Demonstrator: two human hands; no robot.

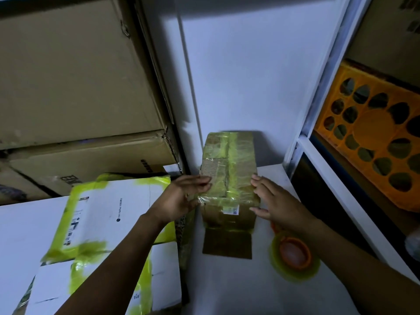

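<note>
My left hand point(181, 198), fingers straight, presses the left side of the taped cardboard box point(229, 169). It lies between my hands at the white table's point(238, 283) far edge, its long axis running away from me. My right hand point(275, 201), fingers loose, touches its right side.

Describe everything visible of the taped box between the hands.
The box is brown cardboard, wrapped in yellow-green tape, with a torn patch on top and a small white label on its near face. A flap lies open on the white surface. The left hand and right hand touch its sides with straight fingers.
</note>
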